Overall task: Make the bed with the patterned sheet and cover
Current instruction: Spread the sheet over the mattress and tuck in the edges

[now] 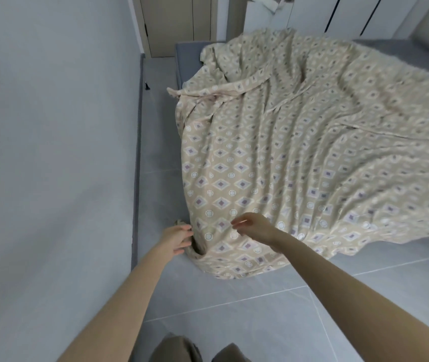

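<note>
A beige patterned sheet (299,152) with diamonds and circles lies rumpled over the bed and hangs down to the floor at the near corner. A bare strip of grey mattress (187,56) shows at the far left corner. My left hand (178,237) reaches to the hanging corner of the sheet, its fingers extended and touching the folded edge near the floor. Just to its right, my right hand (253,227) hovers against the draped cloth with loosely spread fingers, gripping nothing that I can see.
A pale wall (51,126) stands close on the left, leaving a narrow strip of grey tiled floor (155,152) beside the bed. A door (176,22) and white wardrobe panels (338,14) stand at the back. My knees (195,351) show at the bottom.
</note>
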Action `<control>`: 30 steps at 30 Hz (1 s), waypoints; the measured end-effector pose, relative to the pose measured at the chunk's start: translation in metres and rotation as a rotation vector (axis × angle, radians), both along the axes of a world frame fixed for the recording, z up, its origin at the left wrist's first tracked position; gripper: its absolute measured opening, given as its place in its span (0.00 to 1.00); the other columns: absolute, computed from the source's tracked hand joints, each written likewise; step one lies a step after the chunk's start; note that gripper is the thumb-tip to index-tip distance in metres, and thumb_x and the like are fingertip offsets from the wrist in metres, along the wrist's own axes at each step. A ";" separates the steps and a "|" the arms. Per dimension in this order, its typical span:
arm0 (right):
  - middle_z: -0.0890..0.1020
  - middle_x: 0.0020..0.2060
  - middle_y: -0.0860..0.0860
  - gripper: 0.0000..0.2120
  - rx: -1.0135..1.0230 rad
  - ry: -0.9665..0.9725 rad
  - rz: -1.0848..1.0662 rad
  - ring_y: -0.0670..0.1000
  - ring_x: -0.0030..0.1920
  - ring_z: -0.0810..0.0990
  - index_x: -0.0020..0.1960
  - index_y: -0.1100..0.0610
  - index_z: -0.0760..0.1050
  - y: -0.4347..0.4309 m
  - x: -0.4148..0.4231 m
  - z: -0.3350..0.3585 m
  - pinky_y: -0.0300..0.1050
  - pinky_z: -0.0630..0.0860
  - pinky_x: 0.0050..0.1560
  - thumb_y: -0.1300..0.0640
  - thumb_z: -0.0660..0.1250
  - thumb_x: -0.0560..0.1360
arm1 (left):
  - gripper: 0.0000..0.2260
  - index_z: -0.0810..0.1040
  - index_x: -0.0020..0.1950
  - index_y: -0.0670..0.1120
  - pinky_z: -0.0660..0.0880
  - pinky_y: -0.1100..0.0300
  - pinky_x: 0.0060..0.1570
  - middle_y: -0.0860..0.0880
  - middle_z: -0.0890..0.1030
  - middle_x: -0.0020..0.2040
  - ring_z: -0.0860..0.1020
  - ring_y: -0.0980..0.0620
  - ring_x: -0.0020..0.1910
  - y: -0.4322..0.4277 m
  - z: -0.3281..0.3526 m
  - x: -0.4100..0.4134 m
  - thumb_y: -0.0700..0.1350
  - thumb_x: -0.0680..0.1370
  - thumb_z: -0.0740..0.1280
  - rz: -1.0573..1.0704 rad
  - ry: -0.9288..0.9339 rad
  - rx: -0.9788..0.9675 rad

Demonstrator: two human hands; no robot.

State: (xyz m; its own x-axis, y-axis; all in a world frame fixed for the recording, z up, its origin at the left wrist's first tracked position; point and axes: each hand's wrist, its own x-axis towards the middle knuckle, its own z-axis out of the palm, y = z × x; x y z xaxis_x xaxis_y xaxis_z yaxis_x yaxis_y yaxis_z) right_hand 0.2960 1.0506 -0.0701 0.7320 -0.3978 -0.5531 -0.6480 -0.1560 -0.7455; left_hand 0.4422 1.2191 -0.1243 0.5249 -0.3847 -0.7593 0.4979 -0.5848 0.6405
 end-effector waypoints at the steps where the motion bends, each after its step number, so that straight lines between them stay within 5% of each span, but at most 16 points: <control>1: 0.81 0.55 0.52 0.13 0.009 0.014 -0.024 0.46 0.47 0.77 0.58 0.57 0.77 -0.001 -0.008 0.025 0.32 0.71 0.39 0.65 0.61 0.75 | 0.14 0.72 0.67 0.46 0.68 0.54 0.59 0.48 0.75 0.65 0.75 0.45 0.62 -0.003 0.030 -0.004 0.41 0.81 0.61 -0.013 -0.003 -0.006; 4: 0.82 0.54 0.52 0.13 0.019 0.027 -0.096 0.46 0.43 0.76 0.58 0.57 0.76 -0.003 -0.030 0.087 0.31 0.68 0.34 0.65 0.61 0.76 | 0.09 0.75 0.59 0.47 0.70 0.54 0.59 0.48 0.77 0.63 0.77 0.46 0.59 -0.013 0.105 -0.017 0.41 0.80 0.62 -0.034 -0.013 -0.044; 12: 0.83 0.51 0.52 0.11 -0.033 0.053 -0.249 0.48 0.43 0.77 0.57 0.57 0.77 -0.034 -0.084 0.228 0.37 0.71 0.40 0.63 0.63 0.76 | 0.11 0.77 0.60 0.50 0.72 0.58 0.54 0.52 0.79 0.58 0.79 0.51 0.54 -0.062 0.270 -0.049 0.43 0.80 0.61 -0.169 -0.098 -0.128; 18: 0.83 0.50 0.51 0.09 -0.127 0.048 -0.320 0.50 0.44 0.77 0.55 0.55 0.77 -0.086 -0.130 0.272 0.43 0.75 0.50 0.62 0.63 0.76 | 0.10 0.77 0.60 0.50 0.72 0.57 0.55 0.51 0.78 0.60 0.77 0.50 0.55 -0.124 0.322 -0.067 0.42 0.80 0.62 -0.263 -0.155 -0.157; 23: 0.83 0.50 0.50 0.10 -0.210 0.048 -0.333 0.49 0.47 0.78 0.55 0.54 0.77 -0.148 -0.179 0.290 0.39 0.73 0.44 0.62 0.62 0.76 | 0.11 0.77 0.61 0.48 0.72 0.55 0.58 0.50 0.77 0.60 0.77 0.51 0.54 -0.197 0.342 -0.099 0.42 0.80 0.62 -0.303 -0.194 -0.176; 30: 0.83 0.49 0.49 0.10 -0.299 0.065 -0.297 0.52 0.53 0.79 0.51 0.50 0.77 -0.281 -0.261 0.295 0.43 0.75 0.50 0.62 0.61 0.76 | 0.13 0.75 0.64 0.48 0.71 0.56 0.57 0.49 0.75 0.63 0.75 0.51 0.54 -0.328 0.350 -0.184 0.41 0.80 0.61 -0.364 -0.201 -0.235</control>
State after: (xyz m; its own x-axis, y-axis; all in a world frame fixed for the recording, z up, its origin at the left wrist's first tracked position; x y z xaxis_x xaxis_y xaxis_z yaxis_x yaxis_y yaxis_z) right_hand 0.0345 0.7695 0.2248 0.5291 -0.7361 -0.4222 -0.7414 -0.1589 -0.6520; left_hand 0.2586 0.8908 0.2258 0.4516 -0.7202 -0.5267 0.1398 -0.5260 0.8389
